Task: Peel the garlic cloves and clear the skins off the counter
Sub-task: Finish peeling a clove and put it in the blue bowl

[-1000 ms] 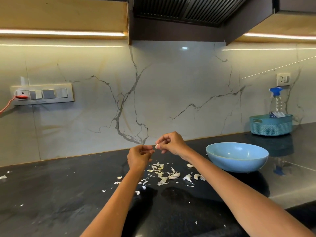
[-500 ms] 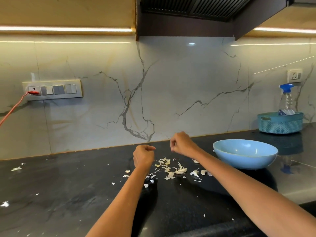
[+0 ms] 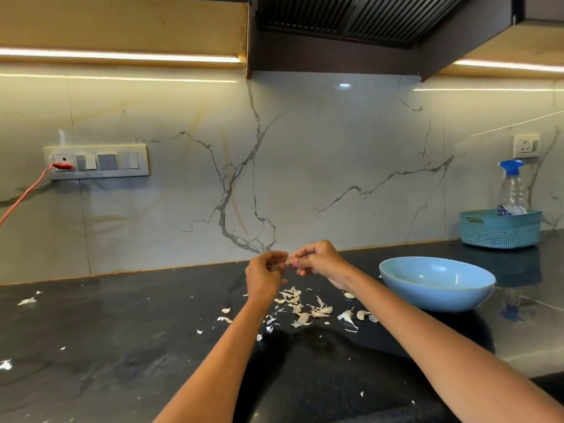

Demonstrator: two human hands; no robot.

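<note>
mid-frame, left hand [image 3: 265, 277] and right hand [image 3: 317, 259] pinch one garlic clove [image 3: 288, 261], still peeling. skins [image 3: 300, 311] litter the table [image 3: 122, 346]; a few cloves [image 3: 361, 315] wait beside the bowl [image 3: 437, 283]. clearing not begun.

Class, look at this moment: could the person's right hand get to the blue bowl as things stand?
Probably yes. The blue bowl sits on the counter just to the right of the right hand, with nothing between them. But that hand is busy pinching a garlic clove with the left hand.
</note>
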